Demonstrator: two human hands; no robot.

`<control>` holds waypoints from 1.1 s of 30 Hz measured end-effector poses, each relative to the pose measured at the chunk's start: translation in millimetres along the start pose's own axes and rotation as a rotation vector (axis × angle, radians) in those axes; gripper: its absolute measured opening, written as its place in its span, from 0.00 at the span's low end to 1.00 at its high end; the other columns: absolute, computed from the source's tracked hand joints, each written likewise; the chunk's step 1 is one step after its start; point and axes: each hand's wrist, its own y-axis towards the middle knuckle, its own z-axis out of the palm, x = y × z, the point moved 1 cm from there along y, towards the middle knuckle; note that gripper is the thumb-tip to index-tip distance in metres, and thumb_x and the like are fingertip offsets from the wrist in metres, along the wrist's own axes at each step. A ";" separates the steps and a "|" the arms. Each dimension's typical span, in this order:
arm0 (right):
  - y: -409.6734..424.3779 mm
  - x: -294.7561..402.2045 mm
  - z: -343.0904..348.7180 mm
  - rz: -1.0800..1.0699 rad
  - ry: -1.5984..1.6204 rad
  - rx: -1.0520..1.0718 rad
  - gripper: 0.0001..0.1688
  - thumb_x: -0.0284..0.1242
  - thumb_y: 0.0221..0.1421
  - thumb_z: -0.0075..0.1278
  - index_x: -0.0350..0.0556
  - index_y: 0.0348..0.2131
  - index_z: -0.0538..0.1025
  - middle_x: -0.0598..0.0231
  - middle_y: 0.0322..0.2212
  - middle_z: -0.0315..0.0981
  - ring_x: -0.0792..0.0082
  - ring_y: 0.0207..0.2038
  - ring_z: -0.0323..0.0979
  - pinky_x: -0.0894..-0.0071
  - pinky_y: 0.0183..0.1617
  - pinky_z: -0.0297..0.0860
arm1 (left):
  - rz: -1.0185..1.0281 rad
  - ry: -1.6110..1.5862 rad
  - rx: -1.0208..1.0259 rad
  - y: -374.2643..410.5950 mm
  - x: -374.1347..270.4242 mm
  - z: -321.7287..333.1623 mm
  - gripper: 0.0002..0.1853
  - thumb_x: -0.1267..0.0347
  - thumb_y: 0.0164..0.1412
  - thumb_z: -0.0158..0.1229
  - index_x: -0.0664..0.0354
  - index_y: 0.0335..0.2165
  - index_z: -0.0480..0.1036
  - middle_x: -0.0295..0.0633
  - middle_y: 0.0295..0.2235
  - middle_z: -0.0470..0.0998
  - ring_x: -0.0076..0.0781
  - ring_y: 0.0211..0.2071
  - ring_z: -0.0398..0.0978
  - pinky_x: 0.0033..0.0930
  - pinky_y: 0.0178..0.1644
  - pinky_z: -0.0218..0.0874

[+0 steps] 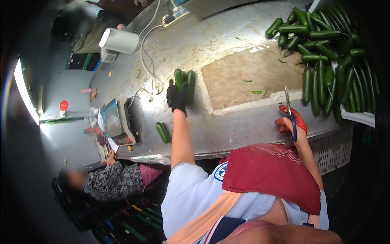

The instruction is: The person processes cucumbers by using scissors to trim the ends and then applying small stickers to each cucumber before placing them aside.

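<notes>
My left hand, in a black glove, reaches out over the metal table and rests on a pair of cucumbers; one is the left cucumber, the other the right cucumber. How firmly its fingers grip them is hard to see. A single cucumber lies nearer the table's front edge. My right hand, in a red-palmed glove, holds scissors with blue handles, blades pointing away from me. Between the hands, a brown sheet under clear plastic bears small green scraps.
Many cucumbers are heaped at the right, partly in a white crate. A scale, a white appliance, cables and a power strip occupy the left and far side. Another person sits at left; one more is beyond the table.
</notes>
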 end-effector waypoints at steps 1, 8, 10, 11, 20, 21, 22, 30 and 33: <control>0.0 2.1 0.8 0.022 -0.007 0.003 0.24 0.29 0.55 0.50 0.44 0.51 0.66 0.58 0.32 0.77 0.79 0.23 0.70 0.80 0.26 0.67 | 0.105 0.101 -0.101 -4.8 16.5 0.3 0.40 0.48 0.49 0.60 0.60 0.55 0.61 0.56 0.46 0.70 0.52 0.50 0.66 0.46 0.53 0.57; -5.1 -0.3 -4.4 0.086 0.010 -0.050 0.25 0.30 0.53 0.52 0.51 0.51 0.67 0.60 0.31 0.77 0.80 0.23 0.70 0.80 0.27 0.66 | -0.468 0.454 0.078 -95.8 126.1 -56.5 0.36 0.44 0.56 0.48 0.40 0.60 0.52 0.54 0.59 0.55 0.55 0.57 0.57 0.52 0.57 0.52; -5.5 -2.9 -0.2 0.110 0.013 -0.041 0.25 0.30 0.52 0.51 0.53 0.51 0.68 0.61 0.30 0.77 0.80 0.23 0.70 0.81 0.27 0.66 | -0.333 0.409 -0.020 -109.7 163.7 -47.9 0.31 0.56 0.58 0.47 0.43 0.59 0.54 0.60 0.51 0.59 0.56 0.50 0.64 0.49 0.52 0.57; -4.8 -4.4 2.1 0.120 0.007 -0.038 0.25 0.30 0.53 0.51 0.53 0.51 0.68 0.61 0.30 0.77 0.80 0.23 0.69 0.81 0.27 0.66 | -0.301 0.427 0.053 -114.1 134.2 -56.9 0.28 0.61 0.60 0.46 0.47 0.58 0.55 0.60 0.51 0.59 0.56 0.48 0.65 0.46 0.51 0.59; -2.8 7.3 4.8 0.099 -0.018 0.061 0.24 0.28 0.56 0.48 0.50 0.53 0.67 0.59 0.31 0.76 0.81 0.25 0.70 0.82 0.29 0.67 | 0.005 0.121 -0.018 -57.0 73.2 -40.8 0.23 0.60 0.64 0.42 0.62 0.53 0.63 0.60 0.41 0.71 0.58 0.42 0.68 0.48 0.47 0.59; -3.1 7.2 2.6 0.098 -0.010 0.052 0.24 0.29 0.56 0.48 0.49 0.53 0.66 0.59 0.31 0.76 0.81 0.25 0.70 0.82 0.29 0.67 | -0.165 0.222 -0.050 -56.2 39.0 -50.2 0.24 0.61 0.62 0.46 0.63 0.53 0.63 0.57 0.45 0.70 0.55 0.46 0.68 0.47 0.50 0.58; -4.7 7.7 1.1 0.096 -0.008 0.047 0.24 0.29 0.56 0.49 0.49 0.53 0.66 0.59 0.31 0.76 0.81 0.25 0.70 0.83 0.28 0.66 | 0.082 0.176 -0.230 -49.0 17.5 -57.1 0.24 0.62 0.62 0.48 0.63 0.53 0.63 0.55 0.48 0.69 0.52 0.49 0.66 0.45 0.53 0.56; 0.1 -11.5 -10.6 -0.047 0.175 0.045 0.23 0.25 0.56 0.49 0.44 0.52 0.65 0.55 0.35 0.76 0.78 0.23 0.71 0.80 0.26 0.68 | 1.043 -0.485 0.098 -0.4 -265.6 34.9 0.25 0.70 0.54 0.59 0.61 0.51 0.66 0.49 0.49 0.71 0.45 0.50 0.69 0.39 0.54 0.60; 1.8 -13.7 -10.6 -0.069 0.219 0.025 0.23 0.25 0.56 0.48 0.44 0.51 0.65 0.54 0.36 0.75 0.77 0.22 0.72 0.80 0.26 0.69 | 1.178 -0.552 0.209 5.9 -355.7 85.4 0.29 0.65 0.52 0.59 0.56 0.53 0.65 0.50 0.47 0.72 0.46 0.48 0.70 0.42 0.51 0.61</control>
